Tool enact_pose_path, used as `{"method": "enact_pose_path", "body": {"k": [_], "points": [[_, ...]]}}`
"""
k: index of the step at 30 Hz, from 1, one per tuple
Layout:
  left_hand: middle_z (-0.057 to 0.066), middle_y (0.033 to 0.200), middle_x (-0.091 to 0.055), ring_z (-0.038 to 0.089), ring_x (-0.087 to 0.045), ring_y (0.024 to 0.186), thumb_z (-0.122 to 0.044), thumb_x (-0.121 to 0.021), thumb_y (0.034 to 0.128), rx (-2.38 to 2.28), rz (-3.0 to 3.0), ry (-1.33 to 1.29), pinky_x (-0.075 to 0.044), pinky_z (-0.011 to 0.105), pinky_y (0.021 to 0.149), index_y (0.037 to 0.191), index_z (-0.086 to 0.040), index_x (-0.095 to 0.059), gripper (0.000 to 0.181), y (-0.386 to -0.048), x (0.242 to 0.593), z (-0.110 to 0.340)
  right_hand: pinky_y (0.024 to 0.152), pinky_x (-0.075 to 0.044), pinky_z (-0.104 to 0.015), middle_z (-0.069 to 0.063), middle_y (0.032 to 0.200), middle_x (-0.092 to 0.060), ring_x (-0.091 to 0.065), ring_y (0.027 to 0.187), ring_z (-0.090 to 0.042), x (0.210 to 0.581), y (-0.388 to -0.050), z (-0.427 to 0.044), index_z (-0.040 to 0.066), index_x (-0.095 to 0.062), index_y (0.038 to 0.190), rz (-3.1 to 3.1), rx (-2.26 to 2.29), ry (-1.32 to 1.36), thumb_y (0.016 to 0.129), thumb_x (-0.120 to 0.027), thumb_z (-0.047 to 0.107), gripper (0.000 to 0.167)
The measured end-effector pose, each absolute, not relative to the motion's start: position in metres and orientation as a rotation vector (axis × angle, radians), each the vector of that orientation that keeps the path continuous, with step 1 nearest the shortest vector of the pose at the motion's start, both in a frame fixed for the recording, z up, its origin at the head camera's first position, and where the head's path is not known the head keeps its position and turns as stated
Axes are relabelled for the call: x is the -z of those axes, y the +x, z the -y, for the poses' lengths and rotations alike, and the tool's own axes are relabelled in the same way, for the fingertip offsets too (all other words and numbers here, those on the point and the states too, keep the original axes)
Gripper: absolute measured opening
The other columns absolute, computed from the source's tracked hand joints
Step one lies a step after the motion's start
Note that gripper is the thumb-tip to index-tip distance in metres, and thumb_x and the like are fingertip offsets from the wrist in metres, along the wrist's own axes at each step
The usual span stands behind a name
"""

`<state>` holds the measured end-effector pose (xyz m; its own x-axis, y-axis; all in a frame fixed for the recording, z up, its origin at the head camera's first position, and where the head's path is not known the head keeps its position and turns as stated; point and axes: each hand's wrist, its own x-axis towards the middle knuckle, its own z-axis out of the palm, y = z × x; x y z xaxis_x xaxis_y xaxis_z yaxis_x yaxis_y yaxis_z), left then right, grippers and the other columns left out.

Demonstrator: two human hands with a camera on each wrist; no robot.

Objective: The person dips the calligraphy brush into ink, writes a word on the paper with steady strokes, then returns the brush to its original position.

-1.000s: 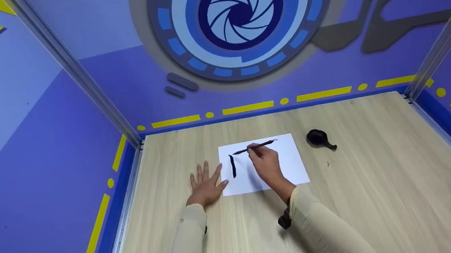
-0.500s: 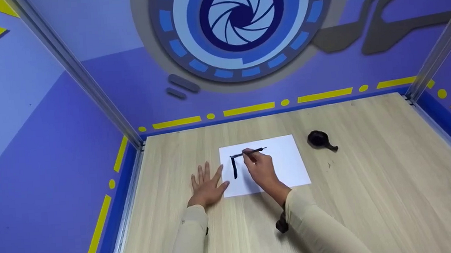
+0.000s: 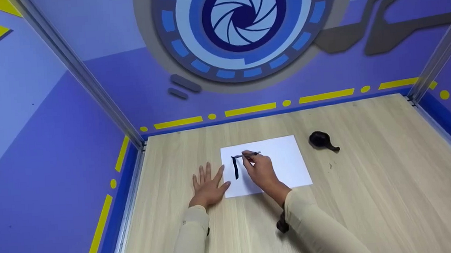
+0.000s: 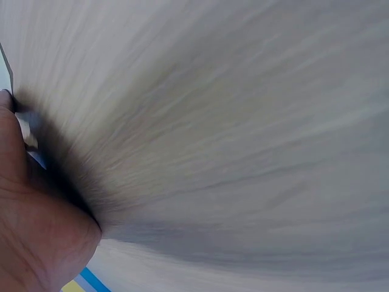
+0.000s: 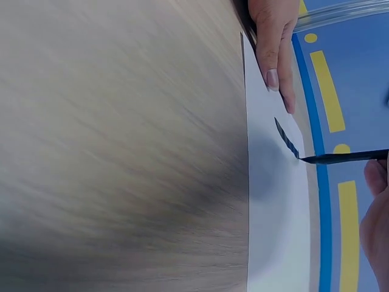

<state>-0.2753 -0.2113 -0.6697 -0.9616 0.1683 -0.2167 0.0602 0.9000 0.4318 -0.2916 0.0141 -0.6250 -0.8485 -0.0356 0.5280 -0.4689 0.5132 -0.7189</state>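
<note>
A sheet of white paper (image 3: 280, 170) lies on the wooden table with a black ink stroke (image 3: 235, 168) running down its left side. My right hand (image 3: 261, 171) pinches a black writing brush (image 3: 251, 154) over the sheet. In the right wrist view the tip of the brush (image 5: 340, 158) touches the paper at the upper end of the stroke (image 5: 285, 139). My left hand (image 3: 209, 188) rests flat with spread fingers at the paper's left edge, thumb and forefinger at the sheet. Only part of the left hand (image 4: 36, 231) shows in the left wrist view.
A small black ladle-shaped dish (image 3: 320, 139) with a short handle sits on the wooden table (image 3: 372, 179), right of the paper. Blue and purple printed panels (image 3: 127, 89) with metal corner posts (image 3: 83, 81) enclose the table at the back and both sides.
My right hand has moved a little left and down, bringing the brush tip from beside the stroke to its top end. The left hand stays in place.
</note>
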Motion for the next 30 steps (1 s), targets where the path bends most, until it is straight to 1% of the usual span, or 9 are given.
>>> {"method": "enact_pose_path", "body": {"k": [7,13,17,21,24,30], "points": [[0.011,0.183,0.009,0.042,0.017,0.168,-0.066,-0.044,0.1063,-0.600,-2.808,0.168,0.013,0.070,0.131,0.170,-0.042,-0.020,0.073,-0.2756,0.6718,0.2109,0.084,-0.067,-0.037,-0.016,0.113,-0.083,-0.083,0.099,-0.029,0.6251,-0.2914,-0.0136,-0.001,-0.080,0.114,2.342,-1.298,0.412,0.098,-0.072,0.002,0.018],[0.012,0.183,0.007,0.043,0.014,0.168,-0.066,-0.046,0.1059,-0.629,-2.823,0.172,0.011,0.071,0.131,0.170,-0.041,-0.024,0.072,-0.2767,0.6713,0.2111,0.082,-0.067,-0.035,-0.013,0.113,-0.083,-0.083,0.097,-0.026,0.6272,-0.2925,-0.0127,0.002,-0.081,0.116,2.427,-1.245,0.416,0.100,-0.072,0.007,0.019],[0.012,0.183,0.007,0.043,0.015,0.168,-0.066,-0.046,0.1053,-0.639,-2.818,0.176,0.012,0.072,0.131,0.170,-0.041,-0.024,0.073,-0.2758,0.6700,0.2111,0.080,-0.067,-0.037,-0.011,0.110,-0.084,-0.082,0.094,-0.024,0.6266,-0.2922,-0.0136,0.003,-0.080,0.115,2.467,-1.177,0.425,0.100,-0.072,0.009,0.018],[0.013,0.183,0.006,0.043,0.014,0.168,-0.065,-0.047,0.1056,-0.634,-2.822,0.169,0.011,0.072,0.130,0.170,-0.039,-0.025,0.073,-0.2755,0.6702,0.2115,0.076,-0.066,-0.037,-0.011,0.104,-0.082,-0.081,0.089,-0.024,0.6248,-0.2923,-0.0152,0.002,-0.078,0.111,2.441,-1.157,0.454,0.098,-0.072,0.008,0.016],[0.014,0.183,0.006,0.044,0.014,0.168,-0.063,-0.047,0.1062,-0.622,-2.830,0.167,0.010,0.072,0.131,0.170,-0.038,-0.025,0.072,-0.2764,0.6713,0.2110,0.075,-0.065,-0.037,-0.010,0.100,-0.081,-0.079,0.088,-0.023,0.6230,-0.2925,-0.0174,0.004,-0.076,0.108,2.422,-1.142,0.467,0.097,-0.072,0.009,0.012],[0.015,0.183,0.005,0.044,0.014,0.168,-0.060,-0.046,0.1074,-0.612,-2.816,0.164,0.012,0.071,0.131,0.171,-0.036,-0.024,0.072,-0.2753,0.6676,0.2092,0.074,-0.063,-0.034,-0.007,0.092,-0.076,-0.073,0.084,-0.019,0.6203,-0.2918,-0.0213,0.008,-0.074,0.103,2.455,-1.140,0.465,0.099,-0.069,0.013,0.008]]}}
